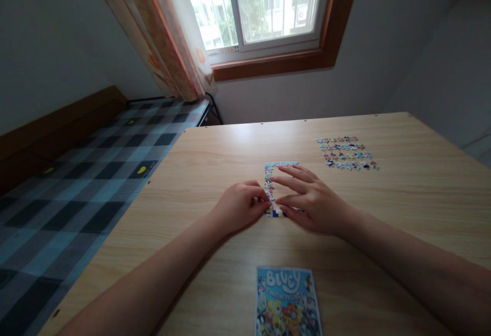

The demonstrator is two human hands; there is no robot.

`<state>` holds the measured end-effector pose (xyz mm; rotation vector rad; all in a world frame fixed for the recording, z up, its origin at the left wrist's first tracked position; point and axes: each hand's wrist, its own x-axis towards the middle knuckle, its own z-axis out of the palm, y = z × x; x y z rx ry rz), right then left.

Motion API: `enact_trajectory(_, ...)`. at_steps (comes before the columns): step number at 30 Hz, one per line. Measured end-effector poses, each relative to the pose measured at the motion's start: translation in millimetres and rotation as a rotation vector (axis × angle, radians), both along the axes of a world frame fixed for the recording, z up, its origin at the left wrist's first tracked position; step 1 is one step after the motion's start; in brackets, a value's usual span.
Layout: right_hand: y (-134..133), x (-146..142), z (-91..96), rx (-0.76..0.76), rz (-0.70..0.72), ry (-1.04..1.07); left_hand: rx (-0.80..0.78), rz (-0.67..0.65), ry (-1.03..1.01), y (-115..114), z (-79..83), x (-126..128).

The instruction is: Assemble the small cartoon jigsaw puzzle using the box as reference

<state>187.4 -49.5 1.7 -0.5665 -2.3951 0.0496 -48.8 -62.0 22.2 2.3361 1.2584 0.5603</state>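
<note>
At the left of the frame, a bed (115, 167) with a checked cover runs beside the worktop (184, 187), and a curtain (153, 29) hangs above its far end.

Just left of the frame's middle, the left hand (244, 203) is curled in, thumb and forefinger drawn close together at the lower part of the puzzle border (268, 177). Whether a piece is pinched between them I cannot tell. The border lies at the middle of the frame, its top, left and part of its bottom edge showing; its right side is hidden.

Below, at the bottom of the frame, a picture card (287, 305) lies face up, apart from both hands. Right of the border, the right hand (316, 198) is spread wide over it, palm down, with nothing visibly grasped; whether its fingertips press on pieces is unclear.

Farther right and higher, loose puzzle pieces (337, 164) lie in four rows.

The step in hand looks like fitting or straightening pieces along the left edge. The next move seems to call for small, light fingertip pressure, with the neighbouring pieces steadied so the joints stay closed.
</note>
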Motion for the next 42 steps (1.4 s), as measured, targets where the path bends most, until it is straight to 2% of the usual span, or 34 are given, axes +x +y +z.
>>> enact_trajectory(8, 0.5, -0.9, -3.5, -0.056, -0.092, -0.157, -0.011, 0.008, -0.036, 2.2, -1.7, -0.6)
enact_trajectory(14, -0.3, -2.7, -4.4, -0.086, -0.126, -0.165, -0.007, 0.002, -0.046, 2.0, -0.9, -0.2)
enact_trajectory(30, 1.5, -2.7, -5.8, -0.081, -0.07, -0.183, -0.017, 0.053, 0.052, -3.8, 1.6, 5.5)
enact_trajectory(35, 0.7, -1.3, -4.6, -0.067, -0.059, -0.141, -0.143, 0.082, -0.093, 5.2, 2.6, -2.2)
enact_trajectory(39, 1.1, 0.3, -4.7, -0.071, -0.047, -0.098, -0.294, 0.184, -0.299, 17.9, 2.2, -14.0)
enact_trajectory(42, 1.9, 0.7, -5.9, -0.072, -0.04, -0.084, -0.306, 0.214, -0.324, 20.5, 0.4, -16.0)
